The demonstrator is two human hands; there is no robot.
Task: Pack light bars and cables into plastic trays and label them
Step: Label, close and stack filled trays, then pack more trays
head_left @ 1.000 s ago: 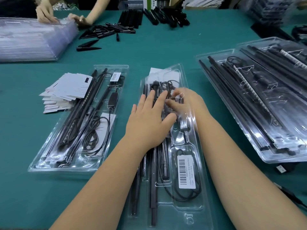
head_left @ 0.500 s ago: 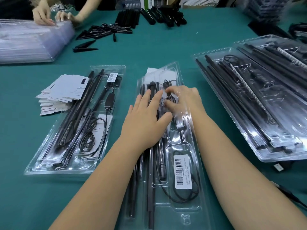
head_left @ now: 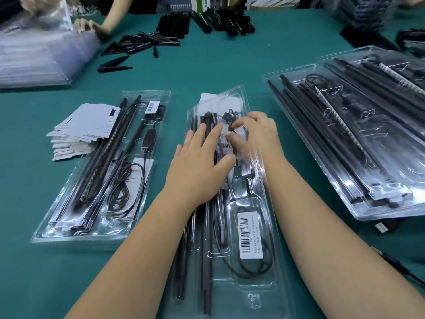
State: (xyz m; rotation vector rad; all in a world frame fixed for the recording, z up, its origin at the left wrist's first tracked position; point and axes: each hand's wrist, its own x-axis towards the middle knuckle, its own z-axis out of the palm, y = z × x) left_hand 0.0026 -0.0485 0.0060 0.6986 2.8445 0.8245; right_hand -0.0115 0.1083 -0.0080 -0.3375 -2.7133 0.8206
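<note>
Clear plastic tray [head_left: 257, 268] of black light bars and cables lies centre on your green surface [head_left: 207, 72]. Your left hand [head_left: 197, 166] presses flat; your right hand [head_left: 255, 132] pinches a small barcode label [head_left: 225, 143] at twelve o'clock, seemingly not yet stuck down.

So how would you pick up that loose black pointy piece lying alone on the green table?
Probably pinch the black pointy piece across its thicker middle, coming from above. It lies flat on the table with bare cloth around it, and the thin tip would likely slip.
</note>
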